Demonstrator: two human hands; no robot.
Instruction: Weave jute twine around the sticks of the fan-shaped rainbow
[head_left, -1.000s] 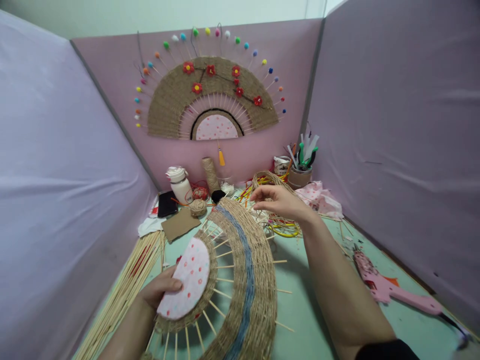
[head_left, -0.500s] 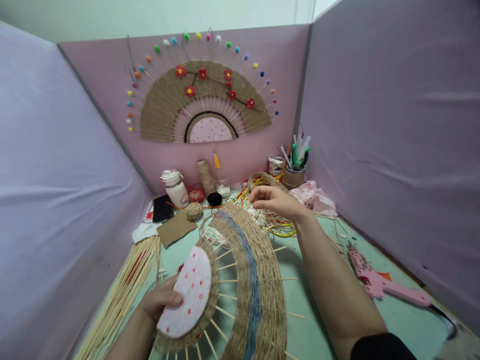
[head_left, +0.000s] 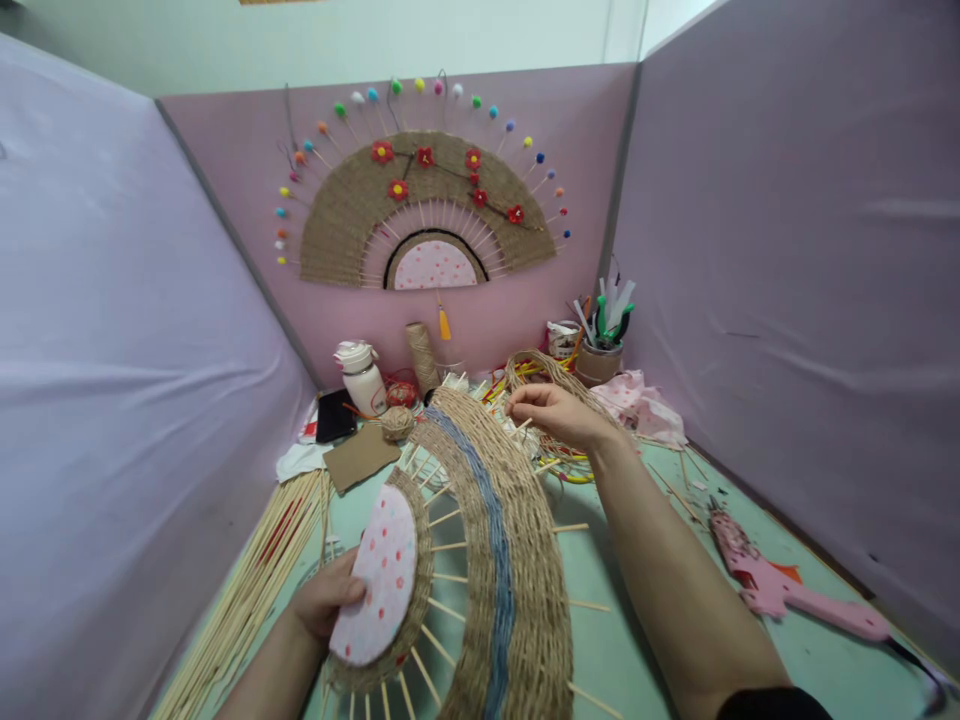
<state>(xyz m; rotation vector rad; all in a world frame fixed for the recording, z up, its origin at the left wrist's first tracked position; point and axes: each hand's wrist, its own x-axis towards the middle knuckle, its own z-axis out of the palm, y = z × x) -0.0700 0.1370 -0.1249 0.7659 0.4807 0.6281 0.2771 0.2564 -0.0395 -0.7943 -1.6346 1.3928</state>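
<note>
A woven twine fan point(head_left: 525, 560) with a blue band and thin wooden sticks stands tilted in front of me. At its base is a half-round piece of pink spotted fabric point(head_left: 386, 575). My left hand point(head_left: 330, 595) grips the fan there, thumb on the fabric and the other fingers hidden behind. Close to the fan's upper right edge, beside the stick ends, my right hand point(head_left: 551, 412) has its fingers pinched together. Whatever lies between those fingertips is too small to make out.
A finished-looking fan point(head_left: 337, 220) with red flowers hangs on the back panel. Wooden sticks point(head_left: 247, 590) and cardboard point(head_left: 361, 458) lie left. Behind stand a white bottle point(head_left: 364, 385) and a twine cone point(head_left: 422, 355). A pink glue gun point(head_left: 795, 590) lies right, near a tool jar point(head_left: 598, 362).
The view has shifted a little. The held fan has tipped slightly, its upper end now higher against the background. My right hand's fingers are drawn closer together, nearer the stick ends.
</note>
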